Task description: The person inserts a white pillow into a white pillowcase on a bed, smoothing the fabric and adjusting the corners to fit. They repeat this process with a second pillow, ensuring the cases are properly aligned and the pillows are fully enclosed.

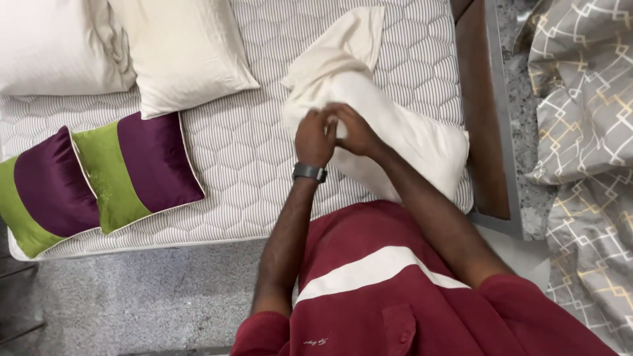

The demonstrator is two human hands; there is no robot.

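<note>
Head view: looking straight down on a bed (264,165) with a bare quilted mattress, grey speckled floor (132,296) at 7 o'clock.
Left hand (314,137): near centre of frame, fingers curled shut on a fold of the cream pillowcase, dark watch (310,172) on the wrist just below.
Right hand (356,130): touching the left at its 3 o'clock, fingers likewise closed, pinching the same bunched fabric.
Cream pillow (422,142): lying on the mattress toward its right edge, under both hands, stretching from centre to 4 o'clock; lower end reaching the mattress border.
Pillowcase (343,46): loose, partly empty end flopping away toward 12 o'clock, creased and folded over itself; how much of the pillow is covered cannot be told.
Two plain cream pillows (184,53): at 10 to 11 o'clock, overlapping at the head of the mattress, well apart from the hands.
Two cushions (105,178): purple with a green band each, side by side at 9 o'clock, tilted, the right one just below the plain pillows.
Bed frame (478,118): brown wooden edge with a grey strip along the mattress at 3 o'clock.
Patterned grey bedding (587,132): heaped on the floor at 2 to 4 o'clock, cream and gold lattice print, apart from the bed.
Clothing: maroon shirt (395,296) with a white stripe, filling 5 to 6 o'clock.
</note>
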